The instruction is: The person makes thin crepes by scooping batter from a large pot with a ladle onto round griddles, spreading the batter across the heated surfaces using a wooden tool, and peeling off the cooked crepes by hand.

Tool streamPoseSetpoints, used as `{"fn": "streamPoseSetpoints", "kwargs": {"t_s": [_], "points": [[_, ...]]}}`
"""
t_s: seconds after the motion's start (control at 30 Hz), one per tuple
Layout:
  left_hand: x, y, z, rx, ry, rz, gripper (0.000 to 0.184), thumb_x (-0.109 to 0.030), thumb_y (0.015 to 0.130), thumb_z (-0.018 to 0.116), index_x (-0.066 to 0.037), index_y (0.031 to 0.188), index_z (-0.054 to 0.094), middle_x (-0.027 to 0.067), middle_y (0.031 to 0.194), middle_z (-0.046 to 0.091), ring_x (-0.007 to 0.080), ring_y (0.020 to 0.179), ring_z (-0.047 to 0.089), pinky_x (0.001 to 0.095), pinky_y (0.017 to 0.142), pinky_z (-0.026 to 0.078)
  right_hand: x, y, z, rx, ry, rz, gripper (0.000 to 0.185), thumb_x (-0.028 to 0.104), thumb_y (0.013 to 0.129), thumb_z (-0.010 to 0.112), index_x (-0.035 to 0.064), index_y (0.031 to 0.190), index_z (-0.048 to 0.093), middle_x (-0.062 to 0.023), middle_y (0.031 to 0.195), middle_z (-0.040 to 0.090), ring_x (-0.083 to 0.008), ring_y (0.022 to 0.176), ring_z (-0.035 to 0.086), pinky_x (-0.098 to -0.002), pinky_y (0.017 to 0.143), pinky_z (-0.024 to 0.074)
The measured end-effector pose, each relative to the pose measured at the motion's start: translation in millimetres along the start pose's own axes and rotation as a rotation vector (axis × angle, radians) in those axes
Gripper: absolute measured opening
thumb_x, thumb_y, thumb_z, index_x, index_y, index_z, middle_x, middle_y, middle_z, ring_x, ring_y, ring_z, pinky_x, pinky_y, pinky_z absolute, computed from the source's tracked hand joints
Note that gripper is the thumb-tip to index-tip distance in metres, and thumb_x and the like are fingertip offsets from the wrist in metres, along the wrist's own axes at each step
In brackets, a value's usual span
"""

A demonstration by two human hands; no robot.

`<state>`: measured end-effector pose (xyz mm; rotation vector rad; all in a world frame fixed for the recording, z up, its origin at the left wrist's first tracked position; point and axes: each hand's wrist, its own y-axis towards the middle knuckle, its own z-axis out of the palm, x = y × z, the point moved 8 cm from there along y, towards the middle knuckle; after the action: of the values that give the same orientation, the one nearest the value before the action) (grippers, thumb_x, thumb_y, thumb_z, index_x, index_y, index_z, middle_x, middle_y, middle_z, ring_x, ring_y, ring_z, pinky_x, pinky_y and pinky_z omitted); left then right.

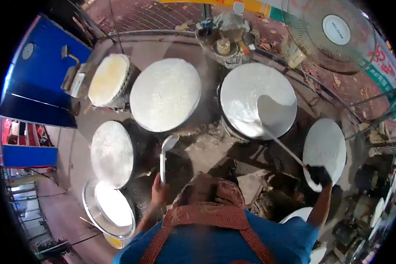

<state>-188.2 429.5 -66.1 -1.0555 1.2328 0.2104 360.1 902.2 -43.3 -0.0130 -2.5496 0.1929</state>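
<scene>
My left hand (159, 190) is closed around the handle of a ladle (170, 141), whose bowl points up and away from me. My right hand (320, 175), in a dark glove, is closed on a long white-handled tool (287, 150). The tool's far end is blurred and lies over the near edge of a round griddle (277, 112). White batter (244, 94) covers much of that griddle; a smooth grey patch shows at its right. Left of it, another round griddle (165, 94) carries a white layer.
More round white-covered griddles stand at left (112, 154) and right (324, 149). A metal basin (89, 200) with white contents sits at lower left. A yellowish round surface (109, 80) is at back left. A fan (330, 33) stands at upper right, and a blue panel (44, 72) at left.
</scene>
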Motion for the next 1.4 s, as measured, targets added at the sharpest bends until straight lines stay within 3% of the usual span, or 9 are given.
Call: {"fn": "streamPoseSetpoints", "kwargs": {"t_s": [0.17,0.3,0.43,0.7,0.9,1.0,1.13,1.27,1.4], "points": [[-6,22,-20,0.229,0.054,-0.109,0.061,0.003,0.075,0.046,-0.018,0.129,0.027,0.0010,0.059,0.044,0.0089,0.040,0.038,0.0214,0.034,0.033,72,-170,137,-0.078,-0.008,0.020,0.027,0.025,0.077,0.048,0.0071,0.096,0.057,-0.0140,0.084,0.059,-0.0259,0.076,0.056,-0.0362,0.062,0.0446],[-36,-4,-17,0.343,-0.057,-0.141,0.061,0.001,0.076,0.044,-0.021,0.130,0.024,0.0022,0.048,0.037,0.0102,0.033,0.034,0.0227,0.028,0.027,139,-189,234,-0.057,-0.056,-0.032,0.027,0.026,0.077,0.048,0.0073,0.095,0.057,-0.0145,0.084,0.058,-0.0264,0.076,0.056,-0.0365,0.062,0.0445],[-46,-30,-28,0.385,-0.120,-0.099,0.061,-0.001,0.077,0.042,-0.025,0.130,0.024,0.0001,0.049,0.034,0.0093,0.035,0.033,0.0209,0.031,0.026,142,-186,211,0.029,-0.016,-0.020,0.027,0.026,0.077,0.048,0.0074,0.095,0.056,-0.0151,0.084,0.058,-0.0268,0.076,0.056,-0.0369,0.062,0.0444],[-1,-48,-27,0.580,-0.690,-0.435,0.046,-0.012,0.078,0.043,-0.036,0.117,0.036,0.0009,0.054,0.033,0.0108,0.038,0.033,0.0209,0.030,0.028,143,-203,234,-0.007,-0.106,-0.054,0.027,0.026,0.076,0.049,0.0077,0.095,0.056,-0.0163,0.085,0.058,-0.0278,0.077,0.056,-0.0376,0.063,0.0442],[-18,-76,-22,0.535,-0.555,-0.365,0.056,-0.009,0.079,0.046,-0.033,0.126,0.028,-0.0010,0.055,0.031,0.0076,0.038,0.030,0.0181,0.029,0.027,127,-161,173,0.011,-0.014,0.024,0.028,0.026,0.076,0.049,0.0079,0.095,0.056,-0.0172,0.085,0.058,-0.0285,0.078,0.057,-0.0381,0.063,0.0441],[-11,-72,-7,0.504,-0.588,-0.420,0.052,-0.009,0.080,0.045,-0.032,0.124,0.030,-0.0022,0.055,0.031,0.0060,0.039,0.031,0.0171,0.029,0.030,143,-124,215,0.009,-0.110,-0.033,0.028,0.023,0.074,0.052,0.0051,0.095,0.054,-0.0175,0.090,0.058,-0.0285,0.082,0.056,-0.0382,0.064,0.0436],[15,-58,4,0.502,-0.713,-0.569,0.047,-0.008,0.079,0.047,-0.034,0.117,0.039,-0.0009,0.057,0.031,0.0076,0.041,0.030,0.0168,0.030,0.029,150,-166,206,0.152,-0.105,-0.095,0.026,0.031,0.079,0.045,0.0142,0.093,0.060,-0.0192,0.088,0.057,-0.0304,0.087,0.054,-0.0403,0.075,0.0414],[6,-56,7,0.576,-0.493,-0.410,0.059,-0.003,0.077,0.046,-0.031,0.126,0.030,-0.0003,0.056,0.035,0.0059,0.040,0.031,0.0158,0.030,0.026,109,-121,161,0.067,0.085,0.071,0.028,0.032,0.080,0.044,0.0142,0.096,0.060,-0.0182,0.092,0.057,-0.0311,0.087,0.055,-0.0414,0.076,0.0414],[13,-47,44,0.521,-0.397,-0.561,0.039,-0.005,0.078,0.047,-0.026,0.108,0.036,-0.0027,0.054,0.034,0.0053,0.036,0.031,0.0175,0.028,0.025,126,-121,203,0.129,-0.054,0.013,0.030,0.033,0.080,0.044,0.0141,0.098,0.059,-0.0172,0.096,0.057,-0.0317,0.086,0.055,-0.0425,0.077,0.0415]]}}
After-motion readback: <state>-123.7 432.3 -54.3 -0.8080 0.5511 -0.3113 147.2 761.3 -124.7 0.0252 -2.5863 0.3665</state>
